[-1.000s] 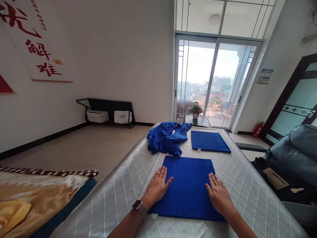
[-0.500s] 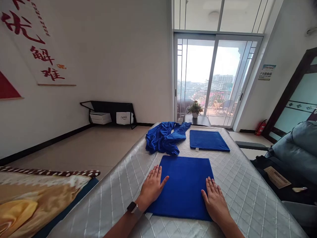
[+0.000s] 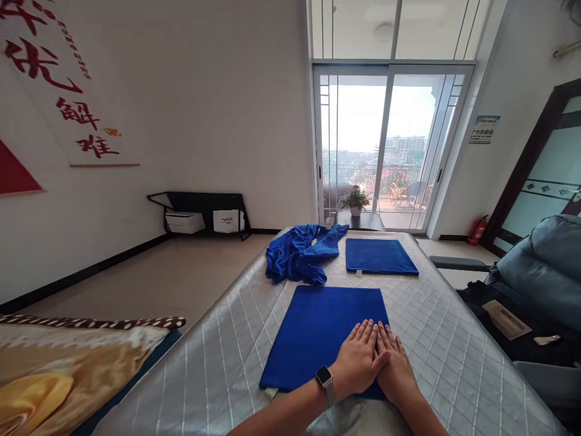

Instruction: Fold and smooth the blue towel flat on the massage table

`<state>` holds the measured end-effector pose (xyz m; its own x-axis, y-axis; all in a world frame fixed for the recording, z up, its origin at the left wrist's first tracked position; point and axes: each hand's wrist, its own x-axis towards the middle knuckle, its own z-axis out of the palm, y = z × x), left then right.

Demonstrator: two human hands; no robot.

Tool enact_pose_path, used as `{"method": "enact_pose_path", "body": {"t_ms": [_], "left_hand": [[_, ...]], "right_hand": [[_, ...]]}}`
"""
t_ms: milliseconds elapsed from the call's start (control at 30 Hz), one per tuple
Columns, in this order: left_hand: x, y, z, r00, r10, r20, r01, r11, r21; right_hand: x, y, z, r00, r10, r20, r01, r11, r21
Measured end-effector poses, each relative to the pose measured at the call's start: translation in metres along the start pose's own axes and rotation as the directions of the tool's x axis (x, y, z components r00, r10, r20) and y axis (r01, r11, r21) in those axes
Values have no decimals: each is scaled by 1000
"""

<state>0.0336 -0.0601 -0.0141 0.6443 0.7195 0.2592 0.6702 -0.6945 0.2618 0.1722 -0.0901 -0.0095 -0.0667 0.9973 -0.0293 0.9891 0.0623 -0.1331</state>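
A blue cloth point(image 3: 313, 339), laid out flat as a near square, lies before me with a small white tag at its near left corner. My left hand point(image 3: 361, 357), with a watch point(image 3: 324, 376) on the wrist, rests flat on the cloth's right part, fingers stretched out. Beside it, my right hand point(image 3: 396, 366) lies flat along the cloth's right edge. The two hands touch, and the left thumb crosses over the right hand. Neither holds anything. Farther off are a crumpled blue cloth point(image 3: 302, 254) and a second flat blue cloth point(image 3: 380, 256).
Everything lies on a silver quilted cover point(image 3: 218, 351). A patterned blanket point(image 3: 91, 357) is at the left, a grey armchair point(image 3: 540, 266) with dark items at the right. A potted plant point(image 3: 356, 200) stands beyond the far end, before glass sliding doors point(image 3: 354, 133).
My left hand has moved right across the flat cloth, from its left edge to beside my right hand. The right hand has stayed at the right edge.
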Motion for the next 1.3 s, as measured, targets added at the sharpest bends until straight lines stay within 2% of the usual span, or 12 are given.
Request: {"method": "enact_pose_path", "body": {"t_ms": [100,233,367,467,600,733,833,967,1167,1300], "left_hand": [[-6,-9,-3,999,-26,28,26,1000,-2],[-29,-37,-22,993,-100,57,98,994,49],[-69,-79,-41,967,-245,74,235,964,127],[-106,-113,-48,930,-368,18,358,915,187],[-144,-139,-50,903,-426,-47,426,879,216],[-151,-140,-49,882,-461,-95,471,860,198],[-147,-137,-49,860,-502,-86,509,842,179],[-146,-137,-48,871,-483,-96,492,854,170],[-147,-138,-46,877,-462,-129,479,858,182],[-147,-136,-48,878,-465,-117,479,856,193]], "right_hand": [[1,-1,0,1000,8,-7,-8,1000,8],[2,-2,2,999,29,-33,-28,999,20],[2,0,5,998,14,-57,-12,999,34],[3,1,9,997,18,-70,-15,999,47],[5,3,14,997,12,-79,-8,999,47],[6,4,15,997,5,-73,-7,1000,-16],[6,3,11,998,3,-56,-7,998,-67],[3,2,3,999,-1,-49,-3,997,-83],[-25,4,0,996,-16,-91,13,999,-38],[-44,1,7,999,-1,-41,1,1000,8]]}}
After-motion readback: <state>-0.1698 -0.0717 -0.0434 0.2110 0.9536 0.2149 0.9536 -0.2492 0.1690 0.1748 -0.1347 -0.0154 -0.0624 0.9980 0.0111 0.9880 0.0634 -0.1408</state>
